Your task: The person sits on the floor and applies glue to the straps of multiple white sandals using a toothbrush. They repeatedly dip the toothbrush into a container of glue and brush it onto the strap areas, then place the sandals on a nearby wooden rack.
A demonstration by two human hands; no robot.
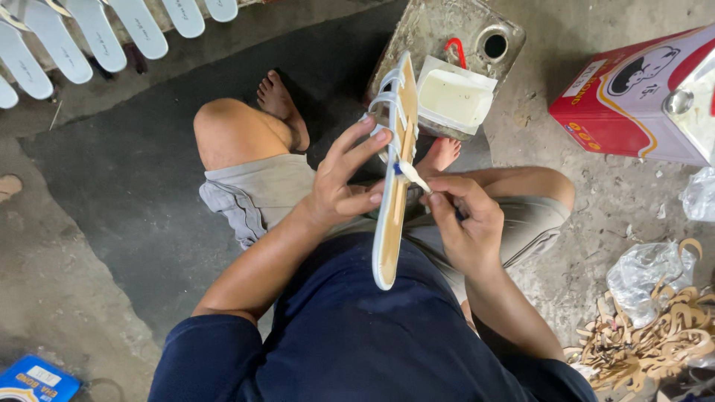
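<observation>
While our left hand [339, 186] clasps the pale sandal sole [392, 186] upright above our lap, our right hand [462, 223] pinches a small brush [412, 176] against its tan face; the glue tub [454, 97] sits beyond.

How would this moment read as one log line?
left hand: holds sandal sole on edge | right hand: brush on sole | glue tray ahead

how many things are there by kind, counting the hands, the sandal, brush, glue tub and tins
hands: 2 (left hand, right hand)
sandal sole with straps: 1
small brush: 1
white glue tub: 1
tins: 2 (grey tin, red tin)
total: 7
</observation>
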